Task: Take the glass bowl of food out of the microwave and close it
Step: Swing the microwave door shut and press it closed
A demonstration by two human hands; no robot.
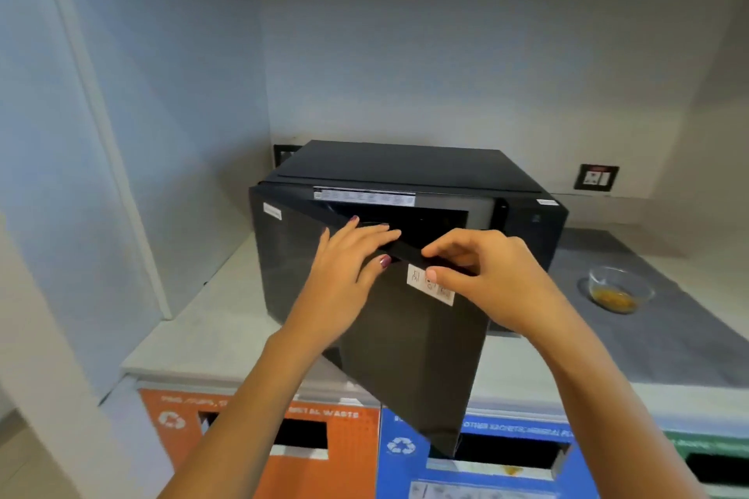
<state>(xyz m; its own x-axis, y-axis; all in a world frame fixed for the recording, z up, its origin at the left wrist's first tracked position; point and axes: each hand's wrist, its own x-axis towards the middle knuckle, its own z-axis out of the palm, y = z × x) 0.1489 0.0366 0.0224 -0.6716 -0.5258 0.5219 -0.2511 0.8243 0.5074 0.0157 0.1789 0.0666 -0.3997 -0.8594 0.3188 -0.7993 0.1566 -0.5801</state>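
Left hand (348,255) flat, right hand (486,271) apparently pinching, both sit atop the half-open microwave door (405,356), cavity (437,221) just behind.

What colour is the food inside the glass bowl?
Yellow-orange; the food in the glass bowl shows best in the head view.

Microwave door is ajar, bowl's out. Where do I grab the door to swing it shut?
Take the microwave door by its top edge near the free right end, coming from the front and above. It hinges on the left and stands swung out, so that end likely gives most leverage; the right hand pinches there, the left hand lies beside it.
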